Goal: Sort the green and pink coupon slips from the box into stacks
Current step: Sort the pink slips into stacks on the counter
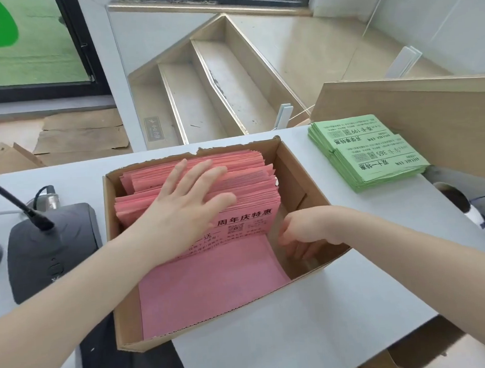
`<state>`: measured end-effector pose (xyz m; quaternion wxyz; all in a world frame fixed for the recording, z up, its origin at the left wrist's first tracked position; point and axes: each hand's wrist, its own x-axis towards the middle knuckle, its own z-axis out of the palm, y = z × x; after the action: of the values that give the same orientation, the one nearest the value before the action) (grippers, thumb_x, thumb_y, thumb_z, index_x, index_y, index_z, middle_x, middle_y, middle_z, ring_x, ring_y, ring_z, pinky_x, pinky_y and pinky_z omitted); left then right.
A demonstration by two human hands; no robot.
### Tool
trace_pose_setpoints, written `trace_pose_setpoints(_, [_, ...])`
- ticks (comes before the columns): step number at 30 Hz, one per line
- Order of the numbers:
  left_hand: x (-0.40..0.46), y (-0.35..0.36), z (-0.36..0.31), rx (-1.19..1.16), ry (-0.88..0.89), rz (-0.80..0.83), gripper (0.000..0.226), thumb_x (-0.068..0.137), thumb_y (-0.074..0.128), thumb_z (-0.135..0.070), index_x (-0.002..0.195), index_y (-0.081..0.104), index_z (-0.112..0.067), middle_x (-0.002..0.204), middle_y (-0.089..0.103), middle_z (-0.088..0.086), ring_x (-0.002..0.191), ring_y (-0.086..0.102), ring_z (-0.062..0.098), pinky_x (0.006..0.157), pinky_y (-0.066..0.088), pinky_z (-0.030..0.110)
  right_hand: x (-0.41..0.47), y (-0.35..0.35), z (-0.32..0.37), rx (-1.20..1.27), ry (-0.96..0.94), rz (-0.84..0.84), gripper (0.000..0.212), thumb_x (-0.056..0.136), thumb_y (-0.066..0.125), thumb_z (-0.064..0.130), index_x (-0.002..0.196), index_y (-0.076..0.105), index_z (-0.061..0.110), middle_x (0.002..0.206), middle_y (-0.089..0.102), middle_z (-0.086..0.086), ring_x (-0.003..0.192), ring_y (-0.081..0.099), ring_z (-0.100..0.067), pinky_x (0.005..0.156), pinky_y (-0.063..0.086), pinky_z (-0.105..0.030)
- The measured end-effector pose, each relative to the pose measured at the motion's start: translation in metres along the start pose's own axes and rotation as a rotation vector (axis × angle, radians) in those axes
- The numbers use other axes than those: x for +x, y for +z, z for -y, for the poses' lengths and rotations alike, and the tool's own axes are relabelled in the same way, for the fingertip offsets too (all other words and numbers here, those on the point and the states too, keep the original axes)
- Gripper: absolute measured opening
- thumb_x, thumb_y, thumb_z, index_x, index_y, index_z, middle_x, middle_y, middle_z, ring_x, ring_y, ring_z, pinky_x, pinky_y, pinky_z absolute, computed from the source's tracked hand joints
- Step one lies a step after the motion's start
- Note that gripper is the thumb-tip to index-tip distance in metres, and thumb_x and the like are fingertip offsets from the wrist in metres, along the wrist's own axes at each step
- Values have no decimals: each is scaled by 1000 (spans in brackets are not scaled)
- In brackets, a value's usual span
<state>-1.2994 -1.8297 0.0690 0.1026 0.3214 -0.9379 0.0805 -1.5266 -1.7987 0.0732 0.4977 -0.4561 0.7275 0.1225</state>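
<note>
An open cardboard box (298, 165) stands on the white table, filled on its left side with pink coupon slips (214, 284) in fanned piles. My left hand (185, 205) lies flat with spread fingers on top of the pink slips. My right hand (300, 231) reaches down into the empty right part of the box, fingers curled at the right edge of the pink pile; whether it grips any slips is hidden. A stack of green coupon slips (366, 150) lies on the table to the right of the box.
A black microphone base (46, 251) with a gooseneck stands left of the box. A wooden board (433, 110) leans behind the green stack. A dark cable hole (454, 196) with wires sits at the table's right. Stairs drop away beyond the table's far edge.
</note>
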Motion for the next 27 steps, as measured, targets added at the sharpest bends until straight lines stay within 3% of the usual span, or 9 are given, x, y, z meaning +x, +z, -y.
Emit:
trace_pose_setpoints(2, [-4,1,0,-11,103,-83,39,78,43,1,107,54,-23,131,50,17,127,34,34,111,21,51,5,1,-2,64,41,77,36,98,39,17,125,49,-5,92,63,-15,76,62,-23,64,52,-21])
trace_pose_setpoints(4, [-3,2,0,-33,161,-107,50,76,25,0,105,57,-23,129,51,16,124,37,33,110,25,47,6,3,0,91,41,127,31,98,37,15,121,49,-4,81,61,-12,71,59,-19,64,51,-21])
trace_pose_setpoints(8, [0,4,-2,-26,199,-29,40,75,27,-5,83,64,-20,123,58,15,112,56,33,102,37,50,8,10,2,161,16,188,13,96,42,8,87,52,7,82,60,-14,76,61,-29,78,53,-34])
trace_pose_setpoints(11, [0,5,1,-51,182,-24,37,75,28,-9,71,64,-17,120,60,17,106,60,32,101,34,50,12,14,2,286,31,219,8,92,48,2,86,50,7,88,55,-14,75,62,-33,73,55,-37])
trace_pose_setpoints(16, [0,4,2,-78,165,-40,41,74,27,-11,69,67,-18,120,61,15,107,62,30,102,31,49,9,12,7,493,-19,193,22,86,49,-11,75,49,7,71,58,-10,62,59,-20,52,49,-21])
trace_pose_setpoints(19, [-1,5,2,-91,131,3,39,79,31,-22,69,69,-21,125,59,12,110,60,26,110,28,39,2,10,7,577,-75,121,26,84,51,-14,84,44,11,67,55,-7,54,59,-15,49,47,-18])
trace_pose_setpoints(22, [-5,0,-2,-183,52,104,58,82,30,-62,77,71,-21,136,51,10,122,51,23,111,13,36,-6,6,4,752,-105,79,22,85,50,-12,87,50,10,72,57,-10,50,59,-13,48,48,-18])
trace_pose_setpoints(24, [-6,-6,-8,-172,27,149,79,74,20,-78,93,68,-18,149,33,7,137,31,19,114,-3,34,-12,-1,3,945,-119,61,19,87,49,-12,91,56,5,76,59,-12,49,59,-12,47,48,-18])
trace_pose_setpoints(27, [-7,-6,-10,-111,20,179,65,76,43,-69,108,60,-15,155,15,6,143,16,18,114,-11,34,-18,-6,4,1222,-158,60,17,88,48,-8,100,60,-4,84,62,-15,52,62,-11,49,51,-16])
